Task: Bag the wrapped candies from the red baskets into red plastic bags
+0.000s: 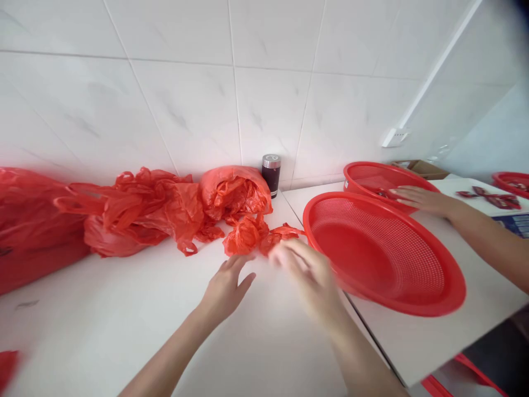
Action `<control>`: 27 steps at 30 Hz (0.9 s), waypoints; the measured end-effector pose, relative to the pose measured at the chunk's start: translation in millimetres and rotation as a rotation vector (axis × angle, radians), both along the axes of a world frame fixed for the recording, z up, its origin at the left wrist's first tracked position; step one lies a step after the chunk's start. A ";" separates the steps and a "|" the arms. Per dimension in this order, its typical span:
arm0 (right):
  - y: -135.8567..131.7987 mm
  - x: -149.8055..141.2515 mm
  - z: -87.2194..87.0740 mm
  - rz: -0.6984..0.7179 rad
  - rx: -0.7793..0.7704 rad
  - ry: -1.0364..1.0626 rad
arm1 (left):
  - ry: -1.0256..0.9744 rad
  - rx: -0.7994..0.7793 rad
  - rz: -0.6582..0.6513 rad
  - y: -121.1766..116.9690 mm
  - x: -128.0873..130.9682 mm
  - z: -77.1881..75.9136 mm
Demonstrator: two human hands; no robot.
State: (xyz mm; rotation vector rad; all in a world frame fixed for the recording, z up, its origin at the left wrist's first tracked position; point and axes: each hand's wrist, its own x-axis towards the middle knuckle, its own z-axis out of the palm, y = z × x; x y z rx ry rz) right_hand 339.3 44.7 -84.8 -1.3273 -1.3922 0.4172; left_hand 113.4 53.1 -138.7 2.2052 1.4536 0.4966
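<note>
My left hand [225,286] is at the near edge of a crumpled red plastic bag [246,234] on the white table. Its thumb stands apart from the fingers, and I cannot tell whether the fingertips touch the bag. Smeared by motion, my right hand [308,275] is beside a smaller crumpled piece of red plastic bag [285,232]; its fingers look partly bent, and I cannot make out anything in them. Close to its right stands a large red plastic basket [438,275] with perforated sides and nothing visible inside.
Red plastic bags [144,209] heap along the tiled wall, with a stuffed red bag [235,190] and a dark flask [271,176] to their right. Another person's hand [421,198] reaches to a second red basket [372,168]. Dark red packets [502,199] lie at the far right.
</note>
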 end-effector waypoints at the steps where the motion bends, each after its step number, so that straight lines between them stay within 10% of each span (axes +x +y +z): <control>1: 3.7 -22.0 -18.5 0.040 -0.027 -0.098 | 0.038 0.035 0.005 11.0 3.5 -5.2; 8: 34.9 -31.8 -89.2 0.039 -0.304 -0.589 | 0.086 0.100 0.149 50.4 1.4 -25.6; 11: 14.8 -35.4 -85.7 0.092 -0.262 -0.439 | 0.010 0.061 0.158 20.5 -5.8 -22.1; 17: -34.4 -68.6 -62.5 0.341 -0.227 -0.043 | -0.753 -0.492 0.060 -39.3 -10.8 -9.4; 27: -37.9 -16.1 -36.9 0.322 -0.415 0.213 | -0.932 -0.318 0.517 -39.1 -90.5 -3.2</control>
